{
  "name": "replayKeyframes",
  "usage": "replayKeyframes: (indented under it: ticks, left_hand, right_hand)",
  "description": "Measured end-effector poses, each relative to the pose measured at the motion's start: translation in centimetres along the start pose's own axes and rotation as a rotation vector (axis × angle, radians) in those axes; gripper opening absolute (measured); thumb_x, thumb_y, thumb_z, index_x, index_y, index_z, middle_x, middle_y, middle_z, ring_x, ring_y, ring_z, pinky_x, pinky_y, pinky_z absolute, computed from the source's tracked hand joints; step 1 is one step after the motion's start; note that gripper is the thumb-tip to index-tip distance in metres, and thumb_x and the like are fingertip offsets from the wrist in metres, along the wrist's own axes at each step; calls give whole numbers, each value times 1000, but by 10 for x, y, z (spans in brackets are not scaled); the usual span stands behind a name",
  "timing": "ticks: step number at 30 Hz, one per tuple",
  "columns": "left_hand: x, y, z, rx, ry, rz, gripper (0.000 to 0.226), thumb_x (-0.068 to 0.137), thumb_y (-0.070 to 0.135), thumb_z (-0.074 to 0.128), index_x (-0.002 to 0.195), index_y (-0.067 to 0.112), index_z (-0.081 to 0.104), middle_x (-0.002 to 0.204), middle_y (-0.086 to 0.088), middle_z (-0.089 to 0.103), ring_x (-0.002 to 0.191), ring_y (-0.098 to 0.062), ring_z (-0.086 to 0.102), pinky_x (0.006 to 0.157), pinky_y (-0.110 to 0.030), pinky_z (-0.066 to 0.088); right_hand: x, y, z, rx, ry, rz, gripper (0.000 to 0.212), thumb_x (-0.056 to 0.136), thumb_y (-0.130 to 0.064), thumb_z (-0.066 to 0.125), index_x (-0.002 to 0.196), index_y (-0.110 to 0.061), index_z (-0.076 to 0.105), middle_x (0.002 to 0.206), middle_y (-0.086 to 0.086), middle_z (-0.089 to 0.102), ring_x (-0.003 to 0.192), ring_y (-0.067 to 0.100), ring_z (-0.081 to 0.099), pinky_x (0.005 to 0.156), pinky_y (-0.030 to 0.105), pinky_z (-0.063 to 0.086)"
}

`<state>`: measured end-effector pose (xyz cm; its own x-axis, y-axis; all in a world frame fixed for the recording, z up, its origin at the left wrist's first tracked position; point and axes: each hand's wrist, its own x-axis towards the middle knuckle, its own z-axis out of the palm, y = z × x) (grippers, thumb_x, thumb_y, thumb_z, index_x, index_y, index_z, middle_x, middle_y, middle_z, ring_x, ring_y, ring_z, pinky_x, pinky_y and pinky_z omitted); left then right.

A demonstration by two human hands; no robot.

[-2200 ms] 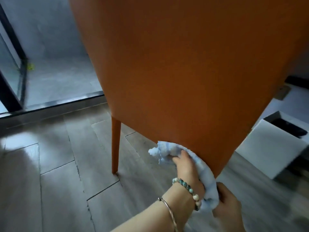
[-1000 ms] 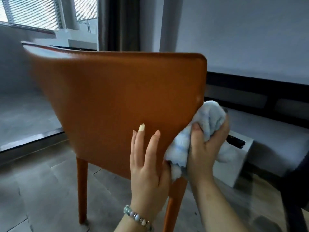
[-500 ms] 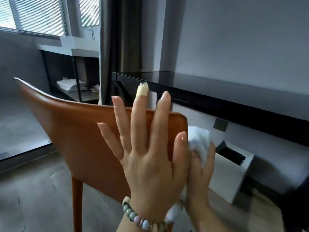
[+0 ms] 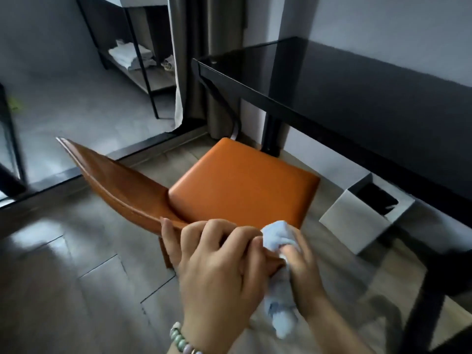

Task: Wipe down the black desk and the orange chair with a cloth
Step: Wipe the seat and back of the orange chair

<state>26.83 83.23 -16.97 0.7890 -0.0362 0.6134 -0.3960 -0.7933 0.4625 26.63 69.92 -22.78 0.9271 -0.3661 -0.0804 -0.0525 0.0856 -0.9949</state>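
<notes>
Wiping under way on orange chair [image 4: 242, 182], near centre: left grip [image 4: 217, 272] curled over its backrest edge, right grip [image 4: 304, 272] clutching pale blue cloth [image 4: 278, 236] there. Black tabletop [image 4: 357, 83], far right: wiped or not, unclear.

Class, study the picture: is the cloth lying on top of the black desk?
No, the right hand holds the cloth against the backrest of the orange chair, apart from the black desk.

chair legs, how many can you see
1: a leg under the backrest, just left of the left hand. The others may be hidden under the seat.
</notes>
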Motion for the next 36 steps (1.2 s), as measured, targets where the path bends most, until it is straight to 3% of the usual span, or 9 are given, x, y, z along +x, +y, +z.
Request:
replayKeyframes:
  ticks: [4, 9, 12, 16, 20, 24, 27, 32, 36]
  left_hand:
    - [9, 5, -11, 15, -163, -61, 23, 81, 36, 43, 79, 30, 66, 81, 14, 61, 88, -14, 49, 102, -56, 20]
    - [35, -9, -21, 69, -267, -197, 34, 82, 34, 37, 84, 23, 69, 95, 8, 67, 100, -23, 60, 105, -48, 22]
    - [45, -28, -26, 78, -283, -253, 39, 80, 33, 35, 86, 18, 71, 110, -1, 65, 120, -31, 50, 109, -49, 19]
    - [62, -66, -40, -104, -129, -392, 27, 75, 5, 44, 77, 8, 71, 122, -14, 57, 129, -39, 37, 106, -35, 27]
    - [83, -103, -56, -172, -30, -604, 31, 80, -13, 50, 78, 10, 69, 129, -9, 53, 131, -28, 38, 99, -27, 28]
    - [115, -157, -58, -168, 8, -783, 37, 86, 8, 58, 122, 13, 54, 142, -5, 39, 133, -17, 31, 100, -21, 24]
    - [146, -199, -50, -388, -60, -1077, 73, 83, 29, 66, 143, 16, 25, 149, -5, 27, 135, -23, 31, 110, -39, 29]
    - [179, -244, -40, -711, -49, -1298, 41, 84, 32, 63, 117, 19, 42, 127, -5, 48, 112, -22, 53, 85, -42, 51]
    - [197, -284, -41, -739, 46, -1294, 16, 94, 30, 46, 106, 20, 44, 112, -7, 52, 98, -18, 55, 78, -36, 49]
  right_hand:
    - [-19, -44, 6, -106, -237, -11, 38, 69, -34, 47, 104, -40, 61, 105, -8, 66, 99, 5, 61, 80, 19, 49]
    - [0, -59, -3, -360, -291, 345, 23, 86, -26, 54, 105, -40, 52, 119, -9, 54, 101, 1, 50, 82, 19, 35]
    - [13, -82, 15, -569, -436, 208, 22, 84, -23, 51, 94, -39, 62, 107, -12, 61, 102, 2, 53, 89, 23, 41]
    - [17, -108, 56, -395, -734, 53, 44, 70, -24, 43, 92, -60, 56, 100, -31, 58, 102, -14, 50, 80, 2, 38]
    - [52, -90, 96, -469, -898, 287, 15, 63, -10, 34, 70, -17, 45, 78, 6, 45, 72, 17, 44, 72, 27, 37]
    - [84, -49, 127, -850, -797, 383, 20, 75, -6, 36, 71, -20, 49, 80, -1, 49, 74, 16, 43, 69, 30, 34]
    - [104, -55, 185, -687, -571, 318, 21, 85, -7, 43, 86, -25, 53, 83, -10, 54, 85, 12, 50, 67, 17, 37]
    - [137, -99, 281, -289, -455, 100, 36, 88, -2, 51, 103, -34, 50, 98, -15, 56, 91, -3, 54, 74, 4, 41]
    - [146, -102, 326, -212, -701, -13, 34, 79, -20, 51, 102, -45, 55, 102, -18, 60, 102, -2, 56, 86, 14, 44]
